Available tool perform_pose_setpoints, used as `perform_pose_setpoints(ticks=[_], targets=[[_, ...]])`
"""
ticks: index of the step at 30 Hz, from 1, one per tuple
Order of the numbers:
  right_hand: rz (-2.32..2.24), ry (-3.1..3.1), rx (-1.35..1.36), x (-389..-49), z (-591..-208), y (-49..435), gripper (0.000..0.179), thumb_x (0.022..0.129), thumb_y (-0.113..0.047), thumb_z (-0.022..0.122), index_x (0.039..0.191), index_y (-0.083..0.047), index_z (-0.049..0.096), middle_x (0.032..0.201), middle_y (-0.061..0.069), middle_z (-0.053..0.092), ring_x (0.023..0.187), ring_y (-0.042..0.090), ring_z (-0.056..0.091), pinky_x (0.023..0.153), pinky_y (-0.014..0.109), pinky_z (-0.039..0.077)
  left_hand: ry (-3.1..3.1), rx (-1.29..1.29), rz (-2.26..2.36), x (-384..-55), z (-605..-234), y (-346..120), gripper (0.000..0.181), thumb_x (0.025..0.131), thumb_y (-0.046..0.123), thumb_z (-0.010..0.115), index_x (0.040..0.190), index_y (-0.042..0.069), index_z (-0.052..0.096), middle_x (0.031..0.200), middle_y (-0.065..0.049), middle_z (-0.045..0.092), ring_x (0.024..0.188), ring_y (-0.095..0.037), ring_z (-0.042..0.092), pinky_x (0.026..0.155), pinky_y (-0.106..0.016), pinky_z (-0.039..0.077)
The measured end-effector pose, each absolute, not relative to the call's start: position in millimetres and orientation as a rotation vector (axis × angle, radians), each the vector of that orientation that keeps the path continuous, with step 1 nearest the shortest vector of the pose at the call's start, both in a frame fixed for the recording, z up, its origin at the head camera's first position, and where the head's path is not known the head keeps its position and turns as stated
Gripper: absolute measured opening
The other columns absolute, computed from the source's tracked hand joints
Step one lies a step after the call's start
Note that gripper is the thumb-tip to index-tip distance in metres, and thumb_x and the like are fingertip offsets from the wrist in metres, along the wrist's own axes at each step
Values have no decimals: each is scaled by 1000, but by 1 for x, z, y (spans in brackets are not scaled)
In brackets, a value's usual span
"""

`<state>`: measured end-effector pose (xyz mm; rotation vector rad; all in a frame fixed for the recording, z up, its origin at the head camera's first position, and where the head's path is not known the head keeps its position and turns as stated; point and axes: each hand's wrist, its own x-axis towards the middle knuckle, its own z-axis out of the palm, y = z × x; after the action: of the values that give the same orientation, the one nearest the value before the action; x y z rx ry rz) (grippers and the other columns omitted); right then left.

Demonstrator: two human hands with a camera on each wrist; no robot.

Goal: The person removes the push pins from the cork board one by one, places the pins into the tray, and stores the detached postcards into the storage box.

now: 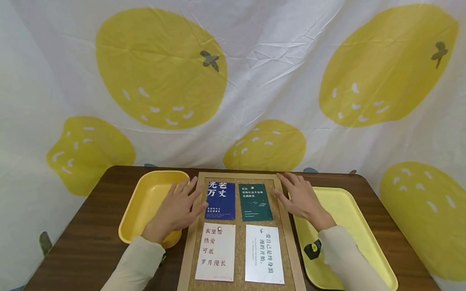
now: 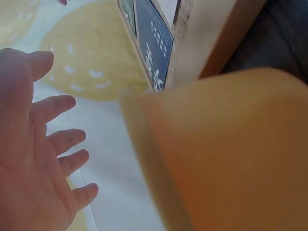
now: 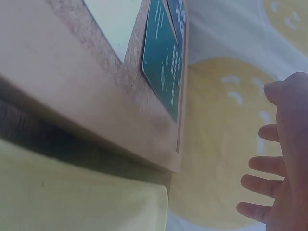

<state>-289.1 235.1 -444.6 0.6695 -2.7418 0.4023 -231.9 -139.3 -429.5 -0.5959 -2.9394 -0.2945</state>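
A cork board (image 1: 239,231) in a light wooden frame lies at the middle of the table. Pinned to it are a blue card (image 1: 225,207), a green card (image 1: 255,206), a cream card with red writing (image 1: 215,258) and a white card with dark writing (image 1: 257,257). My left hand (image 1: 178,208) is held between the yellow bin and the board's left edge, fingers spread and nothing in them. At the board's upper right, beside the green card, my right hand (image 1: 300,197) is likewise empty. Both wrist views show the fingers apart from one another.
A deep yellow bin (image 1: 132,206) stands left of the board, partly hidden by my left arm. To the right lies a pale yellow tray (image 1: 362,235), partly under my right forearm. Behind the dark wooden table (image 1: 79,243) hangs a lemon-print cloth (image 1: 258,86).
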Motion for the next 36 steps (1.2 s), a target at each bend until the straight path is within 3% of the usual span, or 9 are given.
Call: perform_pose_setpoints(ticks=[14,23,36], targets=[[420,-2766,707,-296,-442,214,60,100,-42,54,149,-9,44,147,22,44,132,43,42,106,65,34,-2993,-661,-306,-229,-433,-112,63,99,50,50,152,18,41,163,-12,24,151,-33,19,121,-57,14],[468,-2791,743,-299,-444,196,60,101,-45,51,150,-10,43,148,21,44,134,42,41,108,66,32,-2996,-706,-344,-222,-440,-99,61,99,51,49,152,22,42,162,-11,29,151,-33,20,121,-55,14],[510,-2809,776,-302,-444,173,59,100,-41,55,148,-8,46,144,18,48,133,39,44,112,59,34,-3038,-808,-292,-224,-452,-83,61,101,52,44,154,24,37,163,-11,27,151,-34,18,121,-57,14]])
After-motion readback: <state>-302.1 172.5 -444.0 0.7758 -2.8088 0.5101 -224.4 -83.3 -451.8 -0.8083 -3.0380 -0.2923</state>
